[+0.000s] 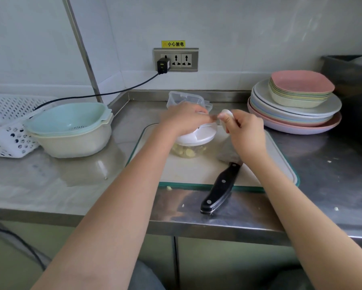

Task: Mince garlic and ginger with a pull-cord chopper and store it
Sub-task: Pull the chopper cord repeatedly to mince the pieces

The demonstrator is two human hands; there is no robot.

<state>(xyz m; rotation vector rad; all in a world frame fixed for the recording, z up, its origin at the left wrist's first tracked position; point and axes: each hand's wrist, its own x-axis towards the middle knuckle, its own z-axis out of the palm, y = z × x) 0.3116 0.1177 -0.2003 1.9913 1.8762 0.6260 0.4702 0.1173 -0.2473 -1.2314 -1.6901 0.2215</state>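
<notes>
The pull-cord chopper (199, 139) stands on the white cutting board (199, 170); its white lid is on and pale slices of garlic and ginger (186, 152) show through the clear bowl. My left hand (181, 119) lies curled over the lid and holds it down. My right hand (244, 130) grips the white pull handle (226, 117) just right of the lid, a short way out from it. A clear plastic storage container (187, 99) stands behind the chopper, partly hidden by my left hand.
A black-handled knife (220, 188) lies across the board's front edge, handle over the steel counter. Stacked colander bowls (71, 128) and a white basket (4, 126) sit left. A stack of plates (295, 107) sits right. A black cable runs from the wall socket (176, 59).
</notes>
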